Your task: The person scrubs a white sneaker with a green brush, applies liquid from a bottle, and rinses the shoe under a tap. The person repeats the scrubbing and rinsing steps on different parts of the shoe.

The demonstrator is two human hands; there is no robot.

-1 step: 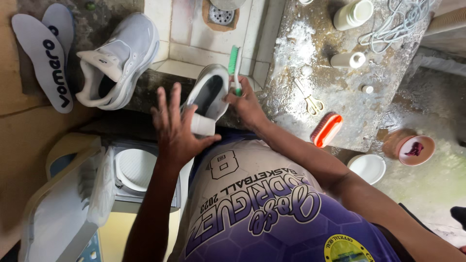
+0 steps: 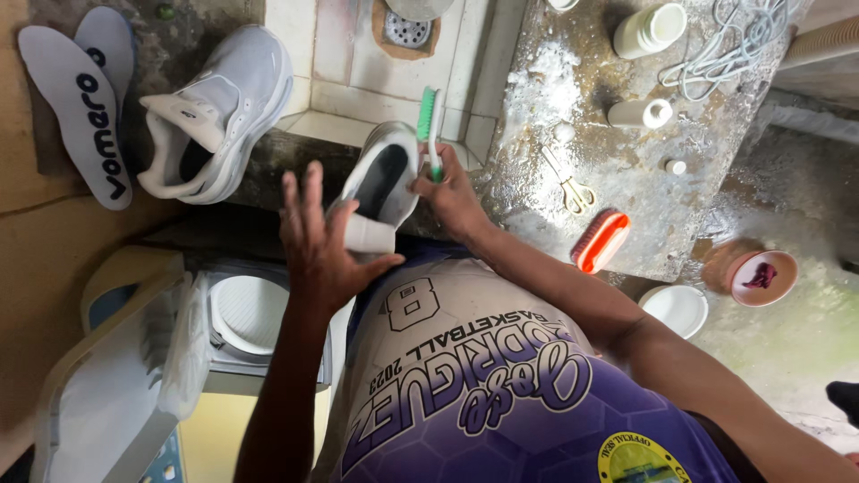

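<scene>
Gripped by the right hand [image 2: 452, 199] are a green toothbrush [image 2: 430, 125] and the grey shoe [image 2: 380, 183], which is being steadied at its heel by the left hand [image 2: 318, 241], fingers spread, above the tiled ledge [image 2: 313, 121]. Light, soft and probably wet-slippery, it is best held at the collar.

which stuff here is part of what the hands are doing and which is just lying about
In hand:
- left hand, open, against the pale grey sneaker
- right hand gripping the green-handled toothbrush at the sneaker

Lying about:
- second grey sneaker
- two grey insoles
- orange scrubbing brush
- small scissors
- white bottles
- pink bowl
</scene>
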